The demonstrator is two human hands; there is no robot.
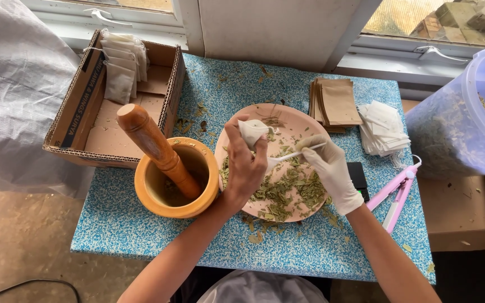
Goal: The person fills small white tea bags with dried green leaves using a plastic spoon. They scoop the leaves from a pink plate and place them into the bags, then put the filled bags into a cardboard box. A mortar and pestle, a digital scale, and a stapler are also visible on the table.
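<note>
A grey plastic sheet [12,95] hung at the far left. Beside it a cardboard box [79,106] sat on the blue speckled table [141,230], with filled pale sachets [120,70] stacked in its far corner. Just right of the box, nearer the person, stood a wooden mortar [158,193] with a pestle [152,146] leaning in it.

The bare left hand [245,168] was raised over the left part of a pink plate [293,123], its thumb and fingers pinching a small white bag [252,132] held mouth toward the right. The plate carried a heap of dry green leaves [284,188] on its near half; loose bits lay scattered on the table around it.

The gloved right hand [329,168] hovered over the plate's right side, fingers closed on a white spoon [293,155] whose bowl pointed left toward the bag.

Far of the plate lay a stack of brown envelopes [335,104], and right of them a pile of white empty bags [383,129]. A small black scale [359,177] sat just right of the plate, partly hidden by the wrist, with a pink sealer [397,191] beyond it. At the far right stood a clear plastic tub [461,123] holding leaves.
</note>
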